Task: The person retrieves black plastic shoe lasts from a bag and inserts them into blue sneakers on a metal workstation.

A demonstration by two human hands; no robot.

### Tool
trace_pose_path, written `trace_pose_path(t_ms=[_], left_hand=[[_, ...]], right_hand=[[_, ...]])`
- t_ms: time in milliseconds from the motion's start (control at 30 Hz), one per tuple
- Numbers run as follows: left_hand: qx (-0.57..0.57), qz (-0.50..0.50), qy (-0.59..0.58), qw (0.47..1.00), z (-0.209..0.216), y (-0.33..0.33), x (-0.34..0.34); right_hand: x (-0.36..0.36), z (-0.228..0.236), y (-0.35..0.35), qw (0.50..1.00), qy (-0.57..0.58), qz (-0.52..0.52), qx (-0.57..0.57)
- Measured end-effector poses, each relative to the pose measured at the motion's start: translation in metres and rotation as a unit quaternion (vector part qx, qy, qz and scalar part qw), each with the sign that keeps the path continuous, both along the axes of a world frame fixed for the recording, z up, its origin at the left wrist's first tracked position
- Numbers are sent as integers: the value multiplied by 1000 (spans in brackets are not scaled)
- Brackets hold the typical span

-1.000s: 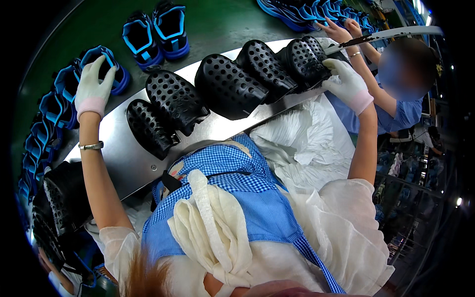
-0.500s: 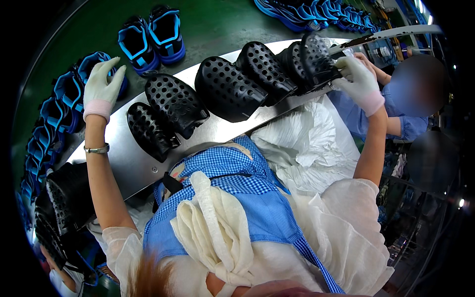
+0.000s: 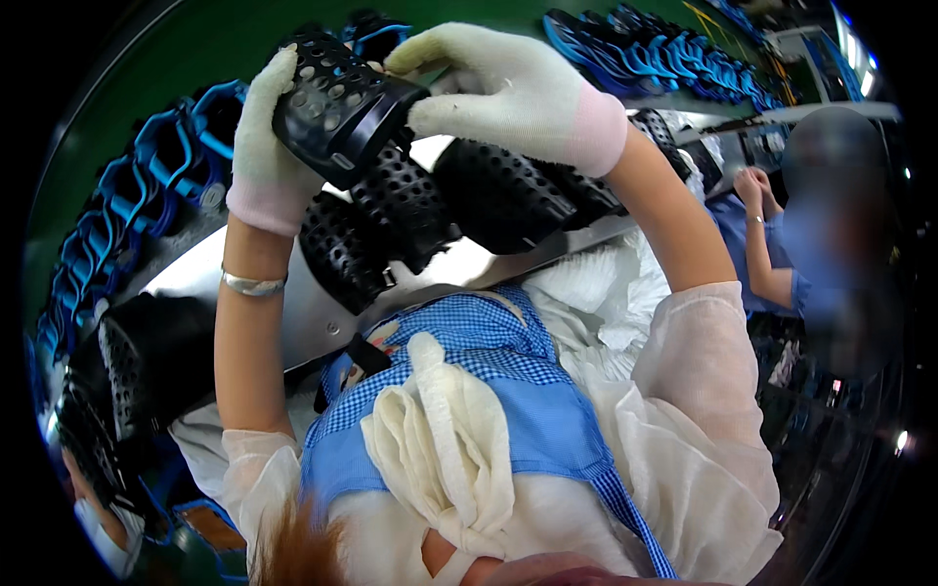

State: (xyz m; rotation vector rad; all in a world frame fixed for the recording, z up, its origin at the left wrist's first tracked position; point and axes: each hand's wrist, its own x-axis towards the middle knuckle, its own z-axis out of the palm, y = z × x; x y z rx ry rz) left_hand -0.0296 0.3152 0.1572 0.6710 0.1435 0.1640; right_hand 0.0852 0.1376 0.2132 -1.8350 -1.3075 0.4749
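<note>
Up over the far edge of the metal counter, I hold a black plastic shoe insert (image 3: 337, 109) full of round holes. My left hand (image 3: 262, 146), in a white glove with a pink cuff, wraps its left side, thumb up along the edge. My right hand (image 3: 508, 103), gloved the same way, has thumb and fingers at its open right end. Beneath it, several similar black inserts (image 3: 500, 195) lie in a row on the counter. The held piece and my right hand partly cover that row. A black and blue shoe (image 3: 376, 37) shows just behind the held insert.
Black and blue shoes (image 3: 166, 161) line the green surface (image 3: 210, 44) at left, and more (image 3: 664, 59) stand at back right. Crumpled white material (image 3: 596, 303) lies at the metal counter's (image 3: 293, 278) near edge. A co-worker's hands (image 3: 757, 186) are at right; larger black perforated pieces (image 3: 147, 361) sit at left.
Both hands have come together at upper left. A perforated insert is now raised between them; my right hand has moved left from the row's right end, and my left hand has closed.
</note>
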Motion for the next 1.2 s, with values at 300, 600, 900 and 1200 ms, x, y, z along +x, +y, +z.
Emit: trace_pose_path(t_ms=[300,600,900,1200], left_hand=[[82,215,12,973,-40,31,-17],[341,133,189,911,-67,50,-19],[780,75,178,596,-105,54,18],[757,59,167,629,-118,48,32]], right_hand=[[-30,-24,70,984,-21,-9,-174],[-1,-46,85,960,-172,-31,-219],[52,-35,143,889,-286,41,-356],[34,-98,202,833,-322,0,-450]])
